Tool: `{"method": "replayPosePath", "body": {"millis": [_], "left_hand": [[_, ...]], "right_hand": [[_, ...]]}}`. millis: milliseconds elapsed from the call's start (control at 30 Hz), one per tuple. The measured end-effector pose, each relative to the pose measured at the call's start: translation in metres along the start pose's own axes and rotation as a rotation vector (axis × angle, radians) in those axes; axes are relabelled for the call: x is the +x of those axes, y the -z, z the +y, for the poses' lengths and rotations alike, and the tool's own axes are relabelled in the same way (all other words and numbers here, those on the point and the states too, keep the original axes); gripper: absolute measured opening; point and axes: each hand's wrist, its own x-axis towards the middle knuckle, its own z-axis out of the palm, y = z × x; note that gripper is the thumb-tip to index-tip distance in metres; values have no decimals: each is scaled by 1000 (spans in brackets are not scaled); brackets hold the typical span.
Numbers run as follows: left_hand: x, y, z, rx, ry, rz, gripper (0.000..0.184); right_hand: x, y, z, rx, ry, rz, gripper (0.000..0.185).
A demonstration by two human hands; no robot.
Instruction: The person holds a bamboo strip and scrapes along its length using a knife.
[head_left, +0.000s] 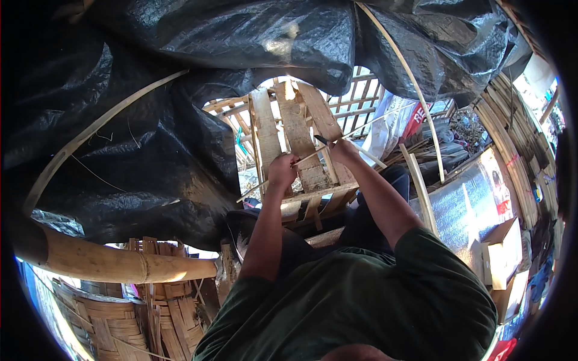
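Observation:
A thin, pale strip [310,156], which looks like split bamboo, runs slantwise across the view in front of me. My left hand [283,171] is closed around it, with the strip's lower end sticking out to the left. My right hand [345,151] is closed on a knife; its short dark blade [321,139] points left, beside the strip. The strip continues past the right hand toward the upper right. Beneath both hands is a slatted wooden bench [295,120] made of worn planks.
Black plastic sheeting [198,36] hangs above and at left, with curved bamboo strips [409,72] against it. A thick bamboo pole [132,265] crosses the lower left, above woven baskets [108,319]. At right are a printed sack [391,126], a silvery sheet [463,198] and a cardboard box [501,253].

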Motion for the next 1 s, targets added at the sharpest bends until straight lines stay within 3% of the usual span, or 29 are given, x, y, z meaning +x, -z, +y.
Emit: {"method": "replayPosePath", "body": {"millis": [67,200,233,400,433,533,633,733,767,900,1000], "left_hand": [[-2,9,-1,-368,-68,-115,13],[-11,27,0,-145,-55,-105,14],[-14,33,1,-150,-26,-124,17],[-28,47,0,-50,-66,-132,22],[-28,48,4,3,-77,-124,21],[-24,50,6,112,-94,-154,18],[-15,44,15,130,-90,-103,16],[-6,31,16,114,-75,-156,17],[-3,26,16,142,-84,-138,18],[12,21,18,144,-73,-123,17],[18,8,15,116,-94,-76,18]], "right_hand": [[-3,1,8,29,-2,-42,62],[-8,6,6,36,32,-2,59],[-12,23,-4,-5,-17,-101,55],[-1,38,34,242,-8,69,55],[-11,38,42,261,88,285,53],[-18,46,68,331,-129,84,49],[-20,25,102,419,-15,243,41],[-13,24,126,408,-49,173,35],[-19,42,115,172,-86,206,33],[-3,56,107,384,-54,258,39],[30,49,104,360,-94,102,47]]}}
